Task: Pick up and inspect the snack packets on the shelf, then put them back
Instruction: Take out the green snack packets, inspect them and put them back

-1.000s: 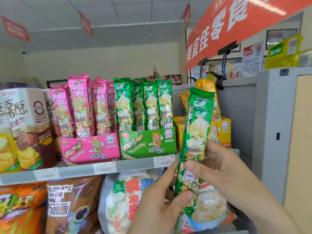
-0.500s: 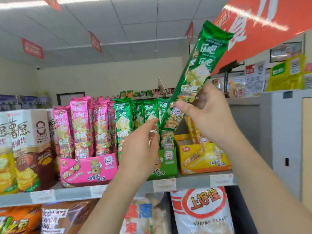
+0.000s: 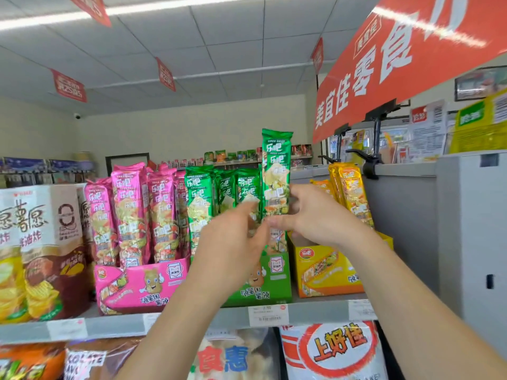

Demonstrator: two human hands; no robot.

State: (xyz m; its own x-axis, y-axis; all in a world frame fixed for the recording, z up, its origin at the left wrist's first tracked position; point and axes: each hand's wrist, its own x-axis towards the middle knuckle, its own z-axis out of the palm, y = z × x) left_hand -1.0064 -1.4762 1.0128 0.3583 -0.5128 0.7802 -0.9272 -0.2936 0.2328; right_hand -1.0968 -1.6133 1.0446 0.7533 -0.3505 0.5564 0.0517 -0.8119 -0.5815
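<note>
Over the grey shop shelf [image 3: 109, 327] my right grip [image 3: 310, 215] pinches the tall green foil snack packet [image 3: 275, 165] upright above its green cardboard box [image 3: 270, 275], and my blurred left grip [image 3: 233, 242], hold unclear, should first part the neighbouring green packets [image 3: 197, 193].

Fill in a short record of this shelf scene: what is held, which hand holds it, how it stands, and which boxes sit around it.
held: green packet
holder: right hand, fingers curled round its middle
other hand: left hand beside the packet's lower part, blurred; grip unclear
pose: upright, over the green box; lower end partly hidden by the hands
neighbours: pink box to the left, yellow box to the right
support: all three boxes stand on one shelf
</note>
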